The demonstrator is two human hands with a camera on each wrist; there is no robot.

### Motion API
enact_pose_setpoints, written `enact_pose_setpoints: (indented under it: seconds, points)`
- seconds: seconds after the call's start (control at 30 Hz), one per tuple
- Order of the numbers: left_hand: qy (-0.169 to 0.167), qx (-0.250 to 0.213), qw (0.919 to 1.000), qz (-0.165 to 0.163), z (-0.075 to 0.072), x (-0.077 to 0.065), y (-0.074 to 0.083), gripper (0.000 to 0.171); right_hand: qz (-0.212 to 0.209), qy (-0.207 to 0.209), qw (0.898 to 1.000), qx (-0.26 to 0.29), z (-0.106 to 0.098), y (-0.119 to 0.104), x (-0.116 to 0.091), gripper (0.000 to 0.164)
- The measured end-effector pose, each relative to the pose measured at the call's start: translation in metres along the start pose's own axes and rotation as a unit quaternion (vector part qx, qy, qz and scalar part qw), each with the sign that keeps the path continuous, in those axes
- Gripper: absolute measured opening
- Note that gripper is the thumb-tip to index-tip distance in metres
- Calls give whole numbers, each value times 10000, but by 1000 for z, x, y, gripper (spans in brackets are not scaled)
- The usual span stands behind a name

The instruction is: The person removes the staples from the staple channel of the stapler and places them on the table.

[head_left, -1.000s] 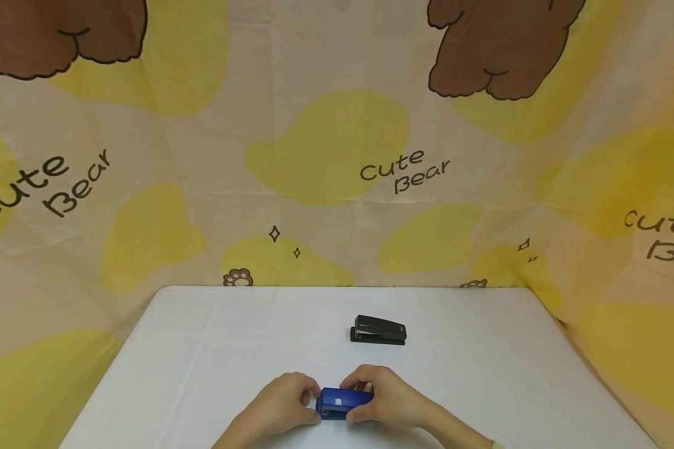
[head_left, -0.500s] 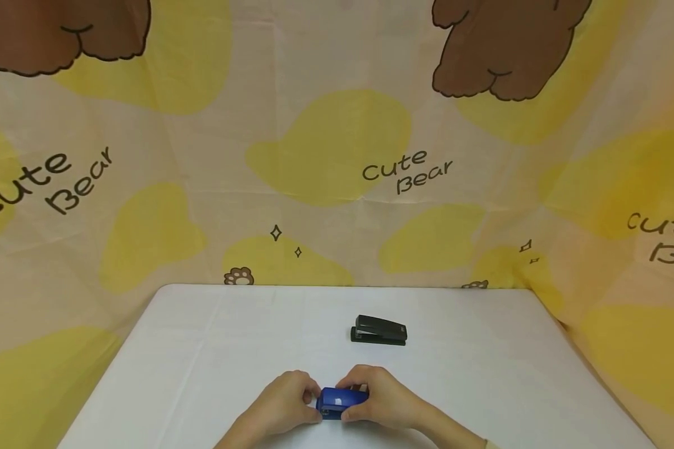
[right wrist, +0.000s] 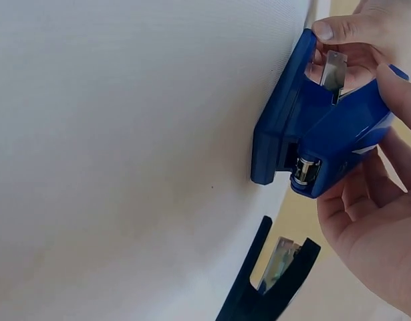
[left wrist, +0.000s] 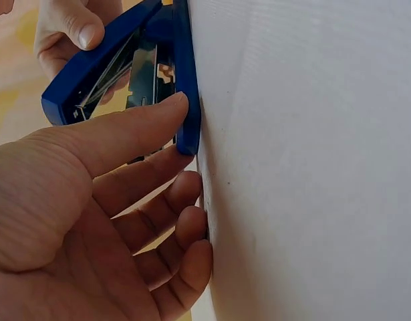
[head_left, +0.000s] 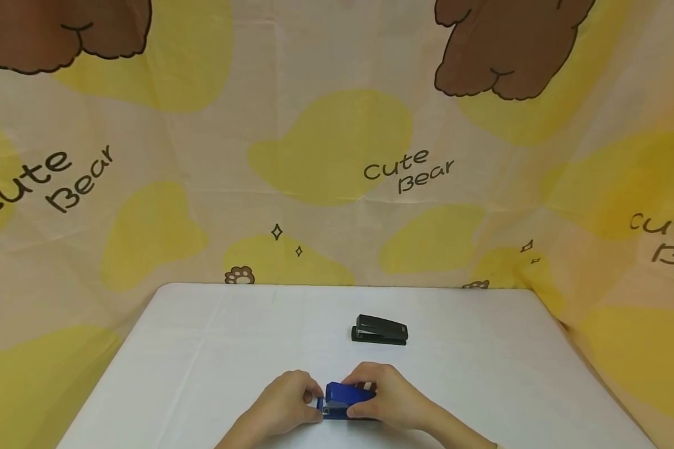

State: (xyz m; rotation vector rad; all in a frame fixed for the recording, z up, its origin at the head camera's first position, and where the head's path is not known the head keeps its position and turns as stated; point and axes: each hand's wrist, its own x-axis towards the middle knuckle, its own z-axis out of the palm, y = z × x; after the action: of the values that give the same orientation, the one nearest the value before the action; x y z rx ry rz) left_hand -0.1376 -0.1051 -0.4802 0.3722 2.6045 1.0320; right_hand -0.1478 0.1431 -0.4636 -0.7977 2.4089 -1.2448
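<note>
A blue stapler (head_left: 348, 395) stands on the white table between both hands, its top cover raised at a slant from the base. My left hand (head_left: 281, 402) pinches the front end of the base between thumb and index finger; its other fingers curl beside it against the tabletop. With thumb and fingers my right hand (head_left: 390, 396) grips the sides of the cover toward the hinge. In the left wrist view the metal staple channel (left wrist: 144, 73) shows between cover (left wrist: 101, 63) and base. From the right wrist, the hinge spring (right wrist: 305, 170) is visible at the rear.
Behind the hands a black stapler (head_left: 379, 330) lies on the white table (head_left: 230, 337), its front end toward the left. A patterned cloth (head_left: 326, 149) with bears and lettering hangs at the table's far edge and along the sides.
The blue stapler's cover has swung up from its base, lifted by my right hand, which first slid slightly left along it. The left hand keeps its place at the front end.
</note>
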Motion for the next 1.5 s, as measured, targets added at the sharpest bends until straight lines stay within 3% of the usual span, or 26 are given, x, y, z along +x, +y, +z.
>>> enact_pose_setpoints:
  seconds: [0.57, 1.0, 1.23, 1.5]
  points:
    - [95, 57, 9999, -93, 0, -1, 6, 22, -383, 415, 9984, -34, -9, 3, -13, 29]
    - [131, 73, 9997, -172, 2, -3, 6, 23, -545, 707, 9953, 372, -13, 10, -24, 27]
    - [114, 41, 9995, -292, 3, -2, 7, 22, -286, 881, 9949, 407, -17, 11, -32, 27]
    - [118, -31, 9997, -205, 3, -3, 6, 22, -274, 942, 9940, 474, -21, 12, -40, 26]
